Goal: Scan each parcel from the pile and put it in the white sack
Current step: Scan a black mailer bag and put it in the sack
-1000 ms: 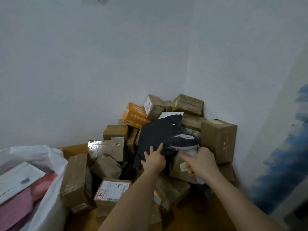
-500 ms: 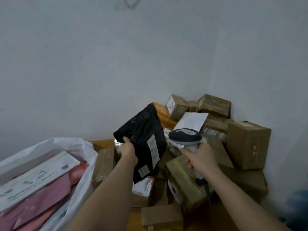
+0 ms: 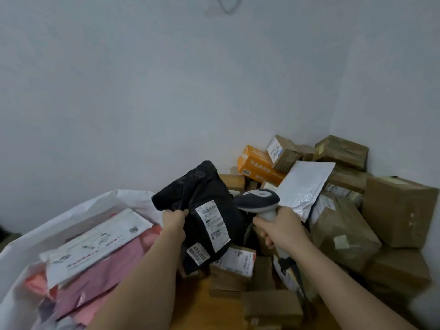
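My left hand [image 3: 173, 222] grips a black plastic mailer [image 3: 202, 194] by its left edge, holding it up with its white shipping label facing me. My right hand [image 3: 279, 228] grips the handle of a grey and white barcode scanner [image 3: 258, 200], whose head sits just right of the mailer's label. The white sack [image 3: 71, 215] stands open at the lower left, holding pink and white flat parcels. The pile of brown cardboard parcels [image 3: 338, 232] fills the room's corner at the right.
An orange box [image 3: 256, 166] and a white bubble mailer [image 3: 306, 184] lie on top of the pile. More small boxes [image 3: 271, 307] sit on the wooden floor [image 3: 197, 303] between my arms. Pale walls close the corner behind the pile.
My left hand lifted the black mailer off the pile and carried it left toward the sack, turning its label toward me. The scanner in my right hand followed beside it. The view panned left.
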